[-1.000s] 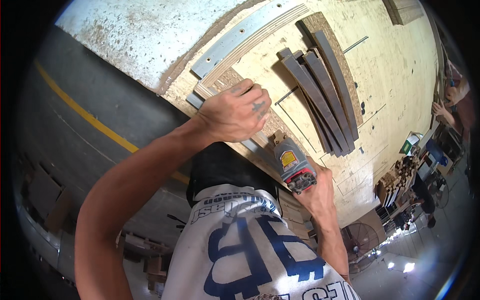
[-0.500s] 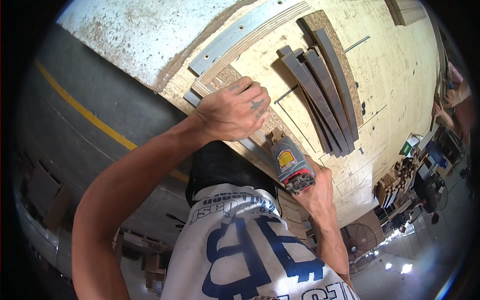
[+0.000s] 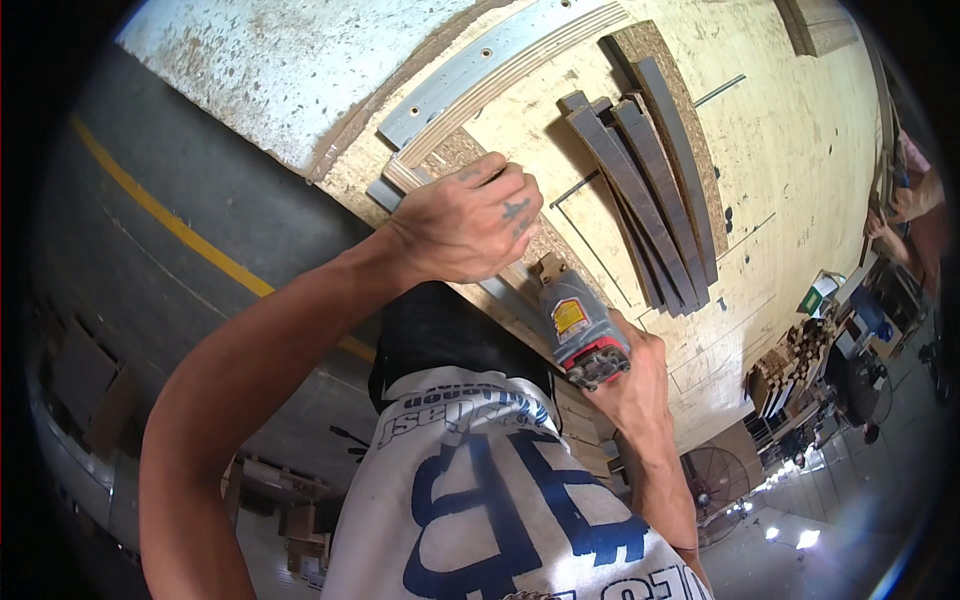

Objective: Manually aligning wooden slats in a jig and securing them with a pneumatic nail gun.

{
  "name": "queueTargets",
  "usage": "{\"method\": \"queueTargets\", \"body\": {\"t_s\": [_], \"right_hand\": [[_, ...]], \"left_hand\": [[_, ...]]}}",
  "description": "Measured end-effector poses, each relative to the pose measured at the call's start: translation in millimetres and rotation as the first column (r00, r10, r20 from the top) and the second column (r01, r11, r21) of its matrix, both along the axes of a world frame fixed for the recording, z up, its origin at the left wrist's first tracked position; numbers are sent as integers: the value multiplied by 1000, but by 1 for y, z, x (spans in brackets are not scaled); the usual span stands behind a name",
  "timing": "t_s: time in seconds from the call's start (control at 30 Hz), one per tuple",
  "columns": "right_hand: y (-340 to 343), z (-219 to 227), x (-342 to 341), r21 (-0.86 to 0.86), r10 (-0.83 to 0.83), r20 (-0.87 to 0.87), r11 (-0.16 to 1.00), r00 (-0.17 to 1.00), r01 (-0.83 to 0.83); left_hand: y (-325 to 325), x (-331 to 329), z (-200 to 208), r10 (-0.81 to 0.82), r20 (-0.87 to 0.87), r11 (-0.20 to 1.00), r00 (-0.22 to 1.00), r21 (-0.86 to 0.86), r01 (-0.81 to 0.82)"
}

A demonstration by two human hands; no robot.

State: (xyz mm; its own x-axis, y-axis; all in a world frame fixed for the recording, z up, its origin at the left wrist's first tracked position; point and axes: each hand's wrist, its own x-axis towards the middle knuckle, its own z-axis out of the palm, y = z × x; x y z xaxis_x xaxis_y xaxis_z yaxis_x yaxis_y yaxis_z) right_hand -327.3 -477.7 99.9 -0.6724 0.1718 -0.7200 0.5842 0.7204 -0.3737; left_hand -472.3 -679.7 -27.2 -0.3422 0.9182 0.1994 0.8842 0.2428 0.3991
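Note:
My left hand [image 3: 470, 218] is closed over a particle-board strip [image 3: 450, 155] along the near edge of the plywood bench top, its fingertips curled out of sight. My right hand [image 3: 637, 375] is wrapped around a grey nail gun [image 3: 580, 318] with a yellow label and a red-and-black end. The gun's nose points up and left at the same strip, just right of my left hand; whether it touches cannot be seen. Beyond both hands lies a pile of dark, narrow wooden strips [image 3: 640, 170], some overlapping, beside a curved particle-board piece [image 3: 645, 42].
A curved layered-wood form with a grey metal face [image 3: 470, 75] sits at the upper left, beside a speckled pale board [image 3: 260, 70]. Cut wood pieces [image 3: 785, 370] are stacked off the bench's right side. Another person's hands [image 3: 895, 215] show at the far right.
The nail gun has shifted very slightly left along the strip. My left hand keeps its place, and the dark strips lie as before.

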Motion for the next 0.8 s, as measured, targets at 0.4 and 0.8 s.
{"method": "queueTargets", "body": {"t_s": [0.4, 0.8], "right_hand": [[-3, 7, -9, 36, 40, 105, 998, 994, -44], [4, 6, -16, -40, 4, -25, 999, 1000, -5]], "left_hand": [[0, 1, -2, -4, -28, 1000, 1000, 0, 4], [0, 3, -2, 14, -18, 1000, 1000, 9, -13]]}}
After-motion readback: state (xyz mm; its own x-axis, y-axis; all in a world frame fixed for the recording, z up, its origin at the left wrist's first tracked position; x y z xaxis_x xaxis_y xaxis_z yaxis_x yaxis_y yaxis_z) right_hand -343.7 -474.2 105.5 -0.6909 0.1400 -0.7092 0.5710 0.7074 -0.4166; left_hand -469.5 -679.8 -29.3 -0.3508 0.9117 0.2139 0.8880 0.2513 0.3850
